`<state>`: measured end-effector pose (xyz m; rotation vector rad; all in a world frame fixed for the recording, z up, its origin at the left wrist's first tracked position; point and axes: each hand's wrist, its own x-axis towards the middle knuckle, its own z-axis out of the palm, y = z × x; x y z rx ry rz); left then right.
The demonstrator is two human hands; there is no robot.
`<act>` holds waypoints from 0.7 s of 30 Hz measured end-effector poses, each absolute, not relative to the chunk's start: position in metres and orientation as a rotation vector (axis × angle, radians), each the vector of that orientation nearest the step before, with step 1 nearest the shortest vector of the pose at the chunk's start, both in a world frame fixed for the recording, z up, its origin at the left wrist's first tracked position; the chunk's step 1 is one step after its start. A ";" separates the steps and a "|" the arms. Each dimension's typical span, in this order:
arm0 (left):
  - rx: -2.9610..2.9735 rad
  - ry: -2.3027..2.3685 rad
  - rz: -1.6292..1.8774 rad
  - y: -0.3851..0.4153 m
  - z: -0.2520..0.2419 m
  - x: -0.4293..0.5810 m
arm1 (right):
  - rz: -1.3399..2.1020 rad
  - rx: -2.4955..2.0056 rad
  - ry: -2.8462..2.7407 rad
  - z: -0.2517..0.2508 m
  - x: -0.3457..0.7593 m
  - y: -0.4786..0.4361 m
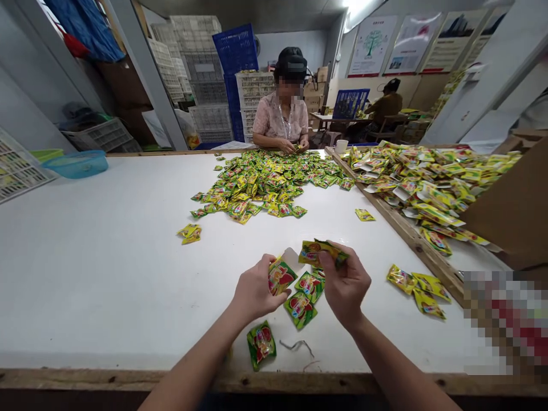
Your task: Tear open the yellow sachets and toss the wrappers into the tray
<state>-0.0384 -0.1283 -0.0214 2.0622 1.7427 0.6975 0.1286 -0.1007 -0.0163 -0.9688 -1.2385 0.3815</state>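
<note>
My left hand [257, 288] is closed around a small green and yellow carton [281, 276] whose white end flap stands open toward the right. In my right hand [347, 282], thumb and fingers pinch some yellow candy packets [314, 252], held close to the flap. How many packets are pinched, I cannot tell. Between and below the hands lie a few green packets [301, 309] with red fruit pictures. Another green packet [261, 345] rests nearer the front edge, beside a dark bit of string [296, 345].
A heap of packets [261, 182] spreads across the white table [128, 257]. Beyond a wooden divider [385, 214], many cartons [432, 177] are piled at right, by a brown box [509, 205]. Loose packets [422, 288] lie right. A co-worker [280, 117] sits opposite; a blue basin [77, 164] stands left.
</note>
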 end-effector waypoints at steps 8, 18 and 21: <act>2.325 1.909 0.807 -0.133 -0.032 -0.046 | 0.141 -0.852 -1.825 -0.005 0.127 -0.109; 2.432 1.898 1.080 -0.139 -0.038 -0.046 | 0.555 -0.981 -1.683 -0.006 0.121 -0.112; 2.418 1.798 1.056 -0.140 -0.040 -0.048 | 0.797 -1.040 -1.731 0.001 0.127 -0.105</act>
